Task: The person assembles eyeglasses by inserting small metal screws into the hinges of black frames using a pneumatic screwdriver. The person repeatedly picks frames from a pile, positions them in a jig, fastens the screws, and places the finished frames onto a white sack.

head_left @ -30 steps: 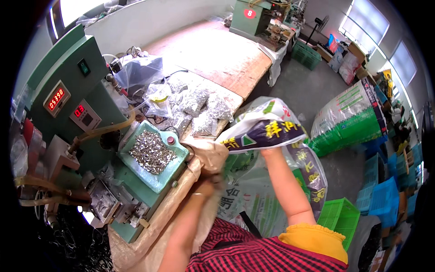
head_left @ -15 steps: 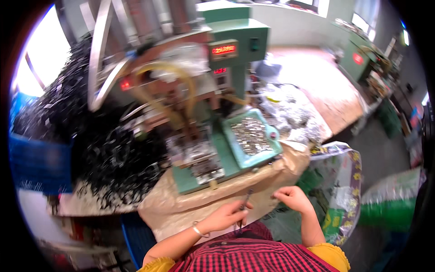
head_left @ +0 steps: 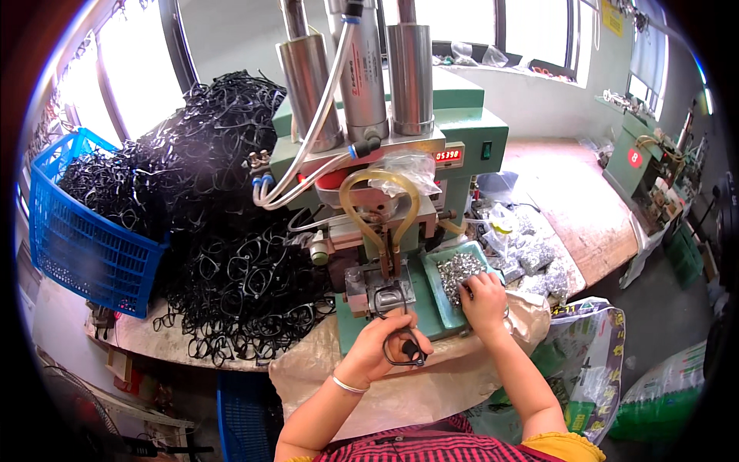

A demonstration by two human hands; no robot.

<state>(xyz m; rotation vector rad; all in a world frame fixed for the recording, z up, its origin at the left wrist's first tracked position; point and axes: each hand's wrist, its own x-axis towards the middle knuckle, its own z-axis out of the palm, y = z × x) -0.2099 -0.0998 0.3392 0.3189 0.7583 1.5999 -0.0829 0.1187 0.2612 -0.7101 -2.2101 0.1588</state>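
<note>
My left hand (head_left: 376, 343) is closed around a black eyeglass frame (head_left: 402, 363) at the front of a green press machine. One part of the frame reaches up to the metal fixture (head_left: 391, 296) under the press head. My right hand (head_left: 485, 303) is over the near right side of a light green tray (head_left: 434, 288) of small silvery metal parts (head_left: 456, 271). Its fingers are pinched together among the parts; whatever is between them is too small to make out.
A large heap of black eyeglass frames (head_left: 231, 285) covers the bench on the left, beside a blue basket (head_left: 100, 245) full of more. Bags of metal parts (head_left: 531, 254) lie behind the tray. Steel cylinders (head_left: 409, 81) and hoses rise above the fixture. An open sack (head_left: 593, 346) stands at right.
Both hands have moved forward from near my lap. The left has brought the eyeglass frame up to the fixture, and the right has reached into the tray. The view has shifted too.
</note>
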